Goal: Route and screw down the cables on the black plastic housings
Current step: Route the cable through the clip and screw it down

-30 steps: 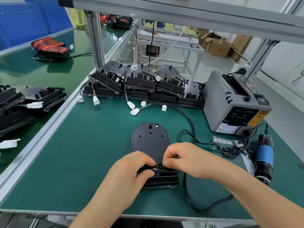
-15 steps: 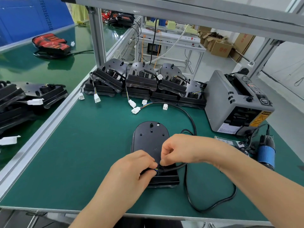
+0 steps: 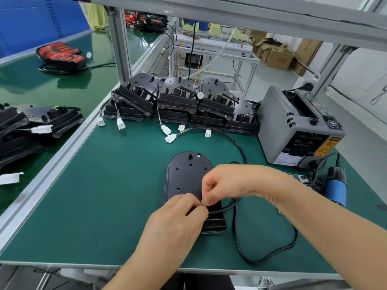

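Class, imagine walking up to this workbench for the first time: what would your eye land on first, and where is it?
Front and centre, the left hand and right hand pinch a black cable at the near end of a black housing on the green mat. Behind it, stacked housings line the back edge, with a grey machine at their right.

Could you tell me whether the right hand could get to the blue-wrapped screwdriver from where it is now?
Probably yes, once the right hand releases the black cable: the screwdriver lies on the green mat right of that forearm, with only thin wires beside it.
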A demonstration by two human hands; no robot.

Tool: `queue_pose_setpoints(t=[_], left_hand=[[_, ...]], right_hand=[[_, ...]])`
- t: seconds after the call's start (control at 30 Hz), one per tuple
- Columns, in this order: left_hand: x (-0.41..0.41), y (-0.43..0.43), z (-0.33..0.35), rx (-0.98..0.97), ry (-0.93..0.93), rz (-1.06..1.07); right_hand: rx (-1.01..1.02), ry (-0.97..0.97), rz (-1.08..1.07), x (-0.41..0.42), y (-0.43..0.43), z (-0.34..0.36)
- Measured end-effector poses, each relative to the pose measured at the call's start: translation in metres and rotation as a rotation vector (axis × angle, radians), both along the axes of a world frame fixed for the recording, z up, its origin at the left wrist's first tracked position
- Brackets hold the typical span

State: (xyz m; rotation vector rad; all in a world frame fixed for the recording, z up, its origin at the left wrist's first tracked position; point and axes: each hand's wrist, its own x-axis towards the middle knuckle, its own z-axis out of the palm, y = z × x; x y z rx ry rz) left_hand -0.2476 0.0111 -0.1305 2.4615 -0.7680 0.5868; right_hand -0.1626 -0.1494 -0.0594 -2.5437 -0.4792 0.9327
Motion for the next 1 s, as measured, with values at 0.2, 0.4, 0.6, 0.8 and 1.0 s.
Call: queue_pose_setpoints(t=[0.2, 0.4, 0.6, 0.8, 1.0], left_hand=[[0.001, 0.001, -0.003, 0.010, -0.039, -0.019], [0.000, 0.000, -0.002, -0.006, -0.072, 0.003], [0.003, 0.001, -0.002, 0.011, -0.122, -0.018], [0.004, 0.000, -0.002, 0.009, -0.143, -0.007], [0.004, -0.002, 0.001, 0.023, -0.180, -0.005]], right_hand=[[0.072, 0.015, 0.015, -0.002, -0.001, -0.001], [0.006, -0.026, 0.049, -0.003, 0.001, -0.001], [0.057, 0.000, -0.002, -0.001, -0.004, -0.003], [0.104, -0.002, -0.057, -0.004, -0.010, -0.008], [0.128, -0.002, -0.087, -0.010, -0.010, -0.001]])
